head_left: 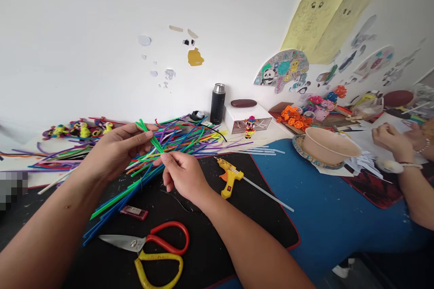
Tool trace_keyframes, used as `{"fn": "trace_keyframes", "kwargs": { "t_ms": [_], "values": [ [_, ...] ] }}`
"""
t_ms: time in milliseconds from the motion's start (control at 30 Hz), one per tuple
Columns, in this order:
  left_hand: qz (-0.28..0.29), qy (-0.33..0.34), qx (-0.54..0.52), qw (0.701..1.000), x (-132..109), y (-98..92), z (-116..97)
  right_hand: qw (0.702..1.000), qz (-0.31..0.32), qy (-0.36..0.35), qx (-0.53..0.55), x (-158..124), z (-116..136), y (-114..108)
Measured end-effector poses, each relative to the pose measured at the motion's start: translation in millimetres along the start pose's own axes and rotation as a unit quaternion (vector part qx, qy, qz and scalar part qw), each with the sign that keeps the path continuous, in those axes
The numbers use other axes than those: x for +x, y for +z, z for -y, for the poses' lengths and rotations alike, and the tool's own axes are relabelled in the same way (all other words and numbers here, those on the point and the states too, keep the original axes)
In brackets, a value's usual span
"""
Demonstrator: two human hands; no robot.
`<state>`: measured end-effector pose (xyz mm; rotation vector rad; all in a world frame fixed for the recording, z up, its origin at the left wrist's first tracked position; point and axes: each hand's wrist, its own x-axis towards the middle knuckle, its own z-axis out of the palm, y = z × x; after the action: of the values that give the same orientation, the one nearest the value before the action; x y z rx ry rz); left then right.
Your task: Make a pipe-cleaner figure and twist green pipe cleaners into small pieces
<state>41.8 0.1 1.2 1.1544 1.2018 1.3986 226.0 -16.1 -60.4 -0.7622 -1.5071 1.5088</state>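
My left hand (115, 149) and my right hand (183, 174) both pinch a short green pipe cleaner (151, 137), held just above a spread pile of coloured pipe cleaners (190, 140). The left fingers grip its upper end, the right fingertips its lower end. Both hands hover over a black mat (210, 235) on the table.
A yellow glue gun (229, 176) lies right of my hands, scissors (152, 241) with red and yellow handles near the front edge. A black flask (217, 103), white box (247, 117) and beige bowl (327, 144) stand behind. Another person's hands (393, 142) work at the right.
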Motion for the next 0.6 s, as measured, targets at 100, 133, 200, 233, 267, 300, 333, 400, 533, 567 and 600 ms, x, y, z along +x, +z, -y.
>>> {"fn": "trace_keyframes", "kwargs": {
  "t_ms": [100, 133, 200, 233, 267, 300, 333, 400, 533, 567, 600],
  "values": [
    [0.015, -0.002, -0.004, 1.000, 0.0, -0.6, 1.2, 1.000, 0.006, 0.015, 0.020, 1.2, 0.4, -0.1],
    [0.025, -0.002, -0.003, 1.000, 0.1, -0.9, 1.7, 0.999, 0.008, 0.021, 0.027, 1.6, 0.7, -0.2],
    [0.051, -0.006, 0.007, 0.999, 0.1, -1.2, 2.7, 0.998, 0.011, 0.034, 0.044, 2.2, 1.6, -0.5],
    [0.063, -0.011, 0.015, 0.998, 0.2, -1.3, 3.2, 0.998, 0.013, 0.039, 0.054, 2.3, 2.1, -0.7],
    [0.073, -0.017, 0.023, 0.997, 0.3, -1.4, 3.6, 0.997, 0.014, 0.044, 0.064, 2.5, 2.8, -0.9],
    [0.080, -0.022, 0.029, 0.996, 0.3, -1.5, 3.9, 0.996, 0.013, 0.048, 0.073, 2.5, 3.5, -1.1],
    [0.083, -0.024, 0.033, 0.996, 0.4, -1.7, 4.2, 0.995, 0.012, 0.051, 0.080, 2.6, 4.1, -1.3],
    [0.081, -0.021, 0.036, 0.996, 0.5, -2.3, 4.6, 0.995, 0.012, 0.054, 0.087, 2.7, 5.0, -1.3],
    [0.078, -0.018, 0.037, 0.996, 0.7, -3.9, 5.5, 0.995, 0.009, 0.052, 0.080, 3.0, 4.1, -0.8],
    [0.082, -0.018, 0.038, 0.996, 0.9, -4.0, 5.9, 0.996, 0.008, 0.050, 0.079, 3.1, 3.3, -0.7],
    [0.086, -0.017, 0.041, 0.995, 1.0, -4.1, 6.3, 0.996, 0.007, 0.047, 0.078, 3.2, 2.4, -0.8]
  ]
}}
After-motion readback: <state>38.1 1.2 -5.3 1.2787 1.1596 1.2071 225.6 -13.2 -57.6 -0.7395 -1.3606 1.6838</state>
